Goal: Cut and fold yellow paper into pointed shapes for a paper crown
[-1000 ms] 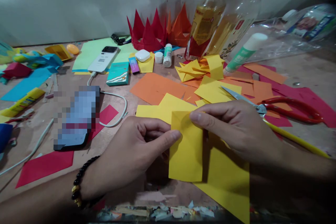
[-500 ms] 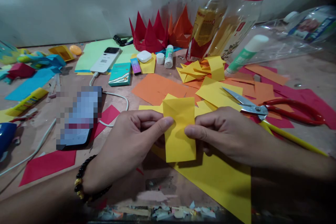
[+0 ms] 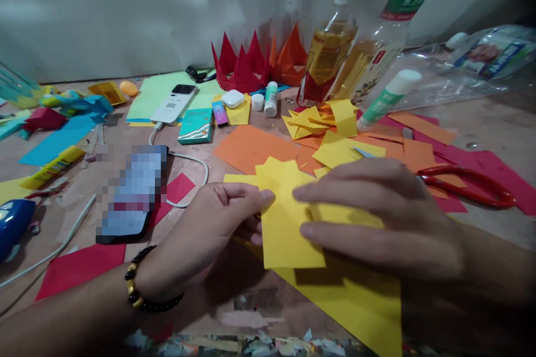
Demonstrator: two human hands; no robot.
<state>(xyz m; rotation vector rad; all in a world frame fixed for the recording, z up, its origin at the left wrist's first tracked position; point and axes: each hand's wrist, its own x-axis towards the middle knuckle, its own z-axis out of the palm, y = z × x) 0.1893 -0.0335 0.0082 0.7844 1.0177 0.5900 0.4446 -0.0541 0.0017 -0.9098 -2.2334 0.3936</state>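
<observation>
A small folded yellow paper is held just above the table, low in the middle of the head view. My left hand, with a beaded bracelet on its wrist, pinches the paper's left edge between thumb and fingers. My right hand lies over the paper's right side, its fingers stretched leftward with thumb and forefinger closing on the sheet. Under both hands lies a larger yellow sheet. Red-handled scissors rest just right of my right hand, their blades hidden behind it.
A phone on a white cable lies left of my hands. Orange sheets, yellow offcuts, red paper crowns, glue sticks, drink bottles and a white device crowd the back. Paper scraps line the near edge.
My right hand has spread its fingers and slid left over the folded yellow paper, which now lies lower and flatter. It now hides the scissor blades. The left hand keeps its pinch.
</observation>
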